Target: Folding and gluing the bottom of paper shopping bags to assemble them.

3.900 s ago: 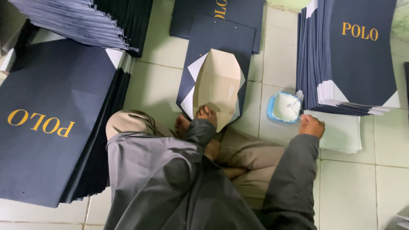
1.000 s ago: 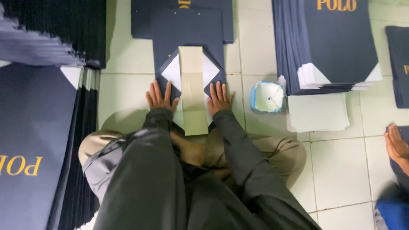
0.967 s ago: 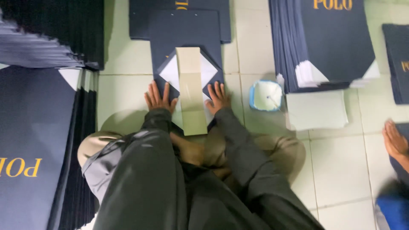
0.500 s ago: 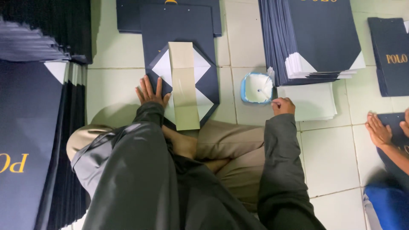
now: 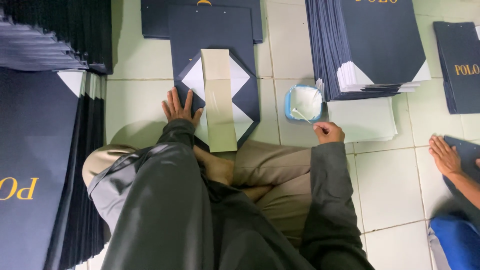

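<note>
- Left hand [image 5: 179, 107]: spread flat, fingers open, palm down on the near-left corner of the navy bag blank [image 5: 215, 60]; it grips nothing, only pins the sheet to the tiled floor [image 5: 390, 185].
- Right hand [image 5: 327, 132]: closed in a pinch on a thin white glue stick [image 5: 303, 116], whose far tip reaches into the blue-rimmed glue tub [image 5: 304, 101] just ahead of the knuckles.
- Bag blank: lies directly ahead of the knees, between the two hands; its folded bottom shows white triangular flaps and a beige card strip [image 5: 218, 100] running down the middle, just right of the left hand's thumb.
- White paper sheets [image 5: 364, 120]: just beyond the right hand, under the front edge of a tall stack of navy bags [image 5: 370, 45].
- Another person's hand [image 5: 444, 156]: well to the right, flat on a separate navy sheet.
- Likely risks: glue dripping off the stick onto the navy face while crossing from tub to fold; the tub tipping if the stick drags its rim; the flaps springing open if the left palm lifts.
</note>
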